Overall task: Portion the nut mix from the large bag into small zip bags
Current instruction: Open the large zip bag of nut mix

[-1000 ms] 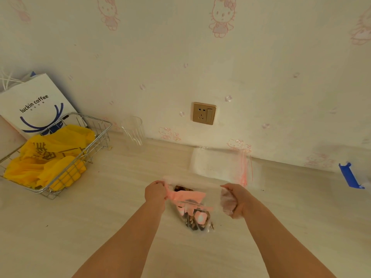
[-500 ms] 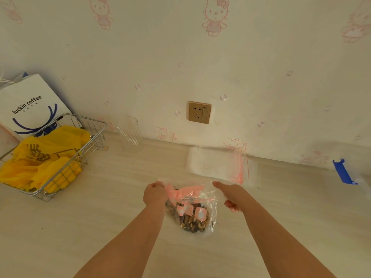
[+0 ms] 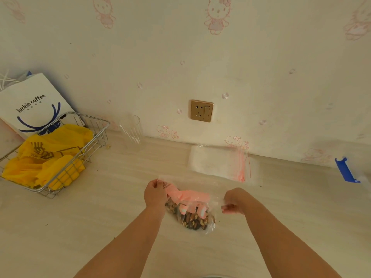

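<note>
Now left hand (image 3: 154, 194) pinches top-left corner of clear plastic zip bag with pink print and brown nut mix (image 3: 191, 212); right hand (image 3: 234, 201) pinches top-right edge (fingers curled). Hands apart, bag stretched between them, just above pale wooden bench (image 3: 100, 227). Stack of empty clear red-striped zip bags (image 3: 222, 163) lies beyond, near wall.

Nut bag (image 3: 190, 215) — clear, pink-printed — held upright.

Left hand (image 3: 154, 194) and right hand (image 3: 234, 200) pinching
</note>
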